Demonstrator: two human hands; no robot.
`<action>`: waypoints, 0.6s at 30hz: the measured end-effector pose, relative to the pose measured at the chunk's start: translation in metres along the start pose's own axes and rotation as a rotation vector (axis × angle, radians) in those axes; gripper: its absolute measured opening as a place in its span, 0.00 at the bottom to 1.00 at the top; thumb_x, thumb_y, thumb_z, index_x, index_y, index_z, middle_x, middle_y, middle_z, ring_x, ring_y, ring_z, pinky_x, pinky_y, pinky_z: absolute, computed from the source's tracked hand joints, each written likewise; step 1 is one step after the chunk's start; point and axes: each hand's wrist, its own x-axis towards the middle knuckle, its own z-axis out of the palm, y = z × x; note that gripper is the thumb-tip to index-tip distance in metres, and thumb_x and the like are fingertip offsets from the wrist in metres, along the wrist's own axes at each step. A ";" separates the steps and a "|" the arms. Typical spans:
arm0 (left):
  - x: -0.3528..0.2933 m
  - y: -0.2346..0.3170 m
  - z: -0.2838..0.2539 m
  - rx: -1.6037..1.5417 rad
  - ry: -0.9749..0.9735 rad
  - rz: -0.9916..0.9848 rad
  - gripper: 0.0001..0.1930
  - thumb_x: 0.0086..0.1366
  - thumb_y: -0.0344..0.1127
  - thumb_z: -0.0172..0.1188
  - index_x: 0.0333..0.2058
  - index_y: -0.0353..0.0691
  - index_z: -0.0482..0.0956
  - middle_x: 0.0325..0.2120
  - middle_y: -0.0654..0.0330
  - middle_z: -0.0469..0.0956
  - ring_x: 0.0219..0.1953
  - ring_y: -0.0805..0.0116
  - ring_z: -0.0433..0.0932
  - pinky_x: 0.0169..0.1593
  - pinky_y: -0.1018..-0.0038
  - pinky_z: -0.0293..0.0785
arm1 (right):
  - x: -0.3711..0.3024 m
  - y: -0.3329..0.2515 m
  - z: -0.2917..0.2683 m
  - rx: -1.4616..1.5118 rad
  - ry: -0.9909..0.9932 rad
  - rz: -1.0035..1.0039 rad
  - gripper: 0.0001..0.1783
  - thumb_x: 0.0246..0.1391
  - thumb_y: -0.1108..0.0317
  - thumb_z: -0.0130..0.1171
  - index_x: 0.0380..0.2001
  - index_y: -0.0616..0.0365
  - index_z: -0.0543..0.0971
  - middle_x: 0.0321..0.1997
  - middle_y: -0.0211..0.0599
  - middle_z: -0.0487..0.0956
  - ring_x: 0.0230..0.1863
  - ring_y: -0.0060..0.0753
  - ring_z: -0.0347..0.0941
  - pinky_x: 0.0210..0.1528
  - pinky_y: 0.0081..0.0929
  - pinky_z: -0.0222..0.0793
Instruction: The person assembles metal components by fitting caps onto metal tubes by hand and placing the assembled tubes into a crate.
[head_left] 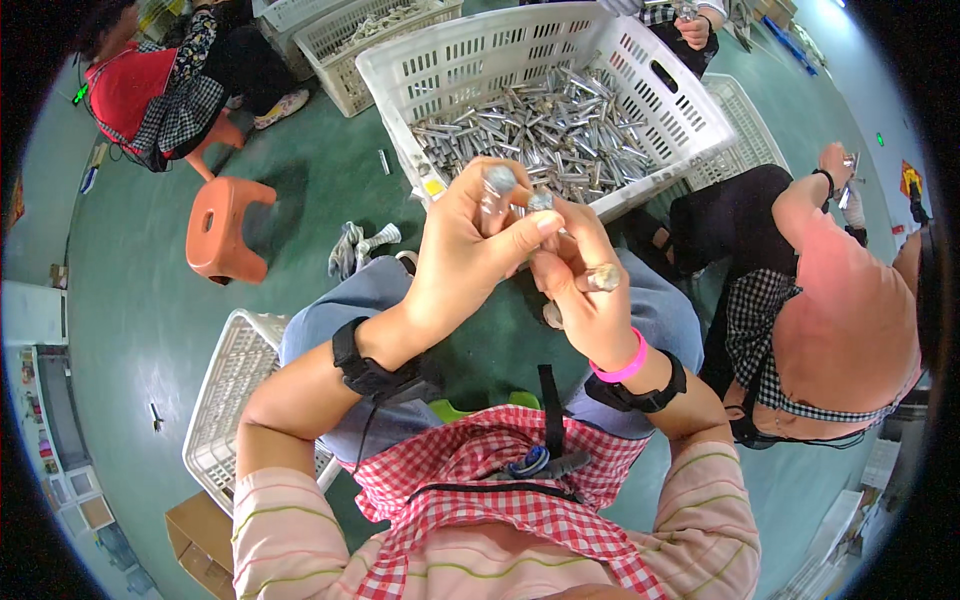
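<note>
a person's two bare hands meet above their knees, in front of a large white crate. the left hand is curled, gripping a short metal tube between thumb and fingers; its long axis runs roughly near to far, one end pointing to the far side. the right hand is closed around more metal: one piece shows its end toward the right. another end points far, between the hands; which hand grips it i cannot tell. a fourth end shows below the right fingers, pointing near. at least four pieces are visible there; fingers may hide others.

the crate holds a heap of similar tubes, too many to count, pointing every way. one loose tube lies on the floor, left of the crate. one orange stool stands farther left. three other people are partly visible.
</note>
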 end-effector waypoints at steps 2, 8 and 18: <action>0.002 -0.005 -0.004 0.134 -0.008 0.158 0.13 0.53 0.31 0.63 0.31 0.35 0.66 0.35 0.60 0.68 0.27 0.81 0.68 0.31 0.83 0.65 | -0.003 0.004 -0.002 0.154 -0.021 0.028 0.21 0.57 0.70 0.49 0.53 0.62 0.63 0.40 0.34 0.69 0.37 0.20 0.66 0.38 0.18 0.62; 0.001 -0.009 -0.003 0.453 -0.014 0.436 0.19 0.50 0.29 0.65 0.42 0.35 0.73 0.42 0.55 0.70 0.39 0.67 0.73 0.40 0.78 0.70 | 0.003 0.000 -0.003 0.319 0.084 0.065 0.21 0.57 0.69 0.49 0.53 0.62 0.61 0.34 0.29 0.72 0.23 0.10 0.60 0.23 0.10 0.53; 0.005 -0.003 -0.006 0.451 -0.021 0.412 0.17 0.54 0.18 0.51 0.43 0.39 0.76 0.42 0.59 0.73 0.41 0.71 0.73 0.44 0.79 0.67 | 0.010 -0.009 -0.014 0.493 0.093 0.183 0.18 0.59 0.66 0.46 0.51 0.57 0.61 0.31 0.35 0.71 0.19 0.13 0.56 0.20 0.12 0.53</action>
